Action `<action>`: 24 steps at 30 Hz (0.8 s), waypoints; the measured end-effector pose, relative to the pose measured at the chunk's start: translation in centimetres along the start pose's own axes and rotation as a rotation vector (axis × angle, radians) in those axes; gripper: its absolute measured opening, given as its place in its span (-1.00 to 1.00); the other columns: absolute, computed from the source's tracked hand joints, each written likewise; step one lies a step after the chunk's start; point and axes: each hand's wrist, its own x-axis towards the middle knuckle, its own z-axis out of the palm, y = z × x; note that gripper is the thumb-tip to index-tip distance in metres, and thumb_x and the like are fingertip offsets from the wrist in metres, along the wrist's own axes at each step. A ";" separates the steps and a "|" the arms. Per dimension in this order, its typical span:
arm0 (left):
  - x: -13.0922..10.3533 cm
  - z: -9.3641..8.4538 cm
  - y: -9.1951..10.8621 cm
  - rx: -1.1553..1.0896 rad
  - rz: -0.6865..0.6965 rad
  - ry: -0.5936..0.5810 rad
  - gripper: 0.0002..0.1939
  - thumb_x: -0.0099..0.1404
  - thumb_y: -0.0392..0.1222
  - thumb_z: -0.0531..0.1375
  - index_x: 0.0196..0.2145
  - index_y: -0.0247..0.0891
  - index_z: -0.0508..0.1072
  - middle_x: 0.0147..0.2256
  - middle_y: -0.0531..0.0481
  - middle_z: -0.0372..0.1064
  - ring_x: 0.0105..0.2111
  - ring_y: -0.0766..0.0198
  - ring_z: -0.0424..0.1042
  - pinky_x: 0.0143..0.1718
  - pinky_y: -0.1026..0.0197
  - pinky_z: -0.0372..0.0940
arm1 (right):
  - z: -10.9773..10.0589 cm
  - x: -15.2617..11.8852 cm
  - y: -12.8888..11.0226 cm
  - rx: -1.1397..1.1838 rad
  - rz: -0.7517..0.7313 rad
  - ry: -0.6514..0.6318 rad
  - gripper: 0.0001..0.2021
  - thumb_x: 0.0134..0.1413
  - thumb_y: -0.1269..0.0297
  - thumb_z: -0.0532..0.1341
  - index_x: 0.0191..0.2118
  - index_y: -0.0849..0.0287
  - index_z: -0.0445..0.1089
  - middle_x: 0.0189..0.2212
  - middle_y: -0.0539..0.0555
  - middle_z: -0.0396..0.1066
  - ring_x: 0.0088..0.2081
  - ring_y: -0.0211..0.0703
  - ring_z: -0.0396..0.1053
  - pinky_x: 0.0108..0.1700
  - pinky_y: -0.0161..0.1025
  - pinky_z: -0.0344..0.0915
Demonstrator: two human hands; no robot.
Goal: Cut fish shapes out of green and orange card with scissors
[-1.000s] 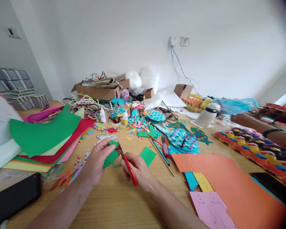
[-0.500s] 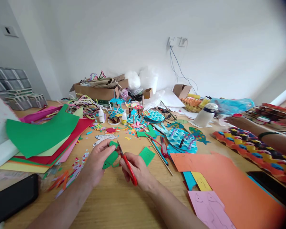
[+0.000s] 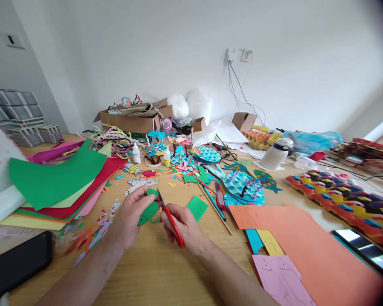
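My left hand (image 3: 132,214) sat left of centre on the wooden table (image 3: 153,272), thumb and fingers pinching the green paper cutout (image 3: 148,210) by its left side. The piece lay just right of those fingers, its long axis slanting from near-left up to far-right, with the far end under my thumb tip. To its right, touching its right edge, came the red-handled scissors (image 3: 170,219), blades pointing far and a little left, handles trailing near-right. My right hand (image 3: 185,227) was curled around those handles, fingers pressed in close; I could not tell how far apart the blades stood. The 2 hands were nearly touching, the left nearer the paper. A loose green square (image 3: 197,208) lay just right of my right hand.
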 end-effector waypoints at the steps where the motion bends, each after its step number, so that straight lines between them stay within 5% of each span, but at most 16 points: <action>1: 0.0 0.0 0.0 -0.002 -0.001 0.001 -0.92 0.04 -0.20 0.23 -0.51 -0.25 0.42 -0.54 0.11 0.40 -0.52 0.32 0.34 -0.40 0.29 0.21 | 0.0 0.0 0.0 0.002 -0.001 0.002 -0.69 0.09 0.10 0.07 -0.56 0.17 0.12 -0.71 -0.14 0.03 -0.66 -0.39 0.02 -0.61 -0.41 -0.05; 14: 0.0 -0.1 0.5 0.008 -0.019 0.006 -0.90 -0.02 -0.19 0.27 -0.55 -0.26 0.43 -0.55 0.09 0.41 -0.49 0.32 0.34 -0.38 0.30 0.23 | 0.0 0.1 -0.1 0.002 0.016 0.007 -0.64 0.06 0.00 0.10 -0.57 0.17 0.13 -0.74 -0.14 0.03 -0.68 -0.39 -0.01 -0.63 -0.40 -0.09; 24: 0.7 -1.6 1.3 0.109 -0.078 -0.117 -0.91 0.02 -0.19 0.26 -0.51 -0.25 0.48 -0.47 0.01 0.46 -0.42 0.27 0.41 -0.34 0.29 0.26 | -0.4 -0.1 -0.5 0.002 0.032 -0.039 -0.66 0.03 0.01 0.11 -0.54 0.18 0.18 -0.72 -0.14 0.02 -0.66 -0.40 -0.03 -0.63 -0.40 -0.11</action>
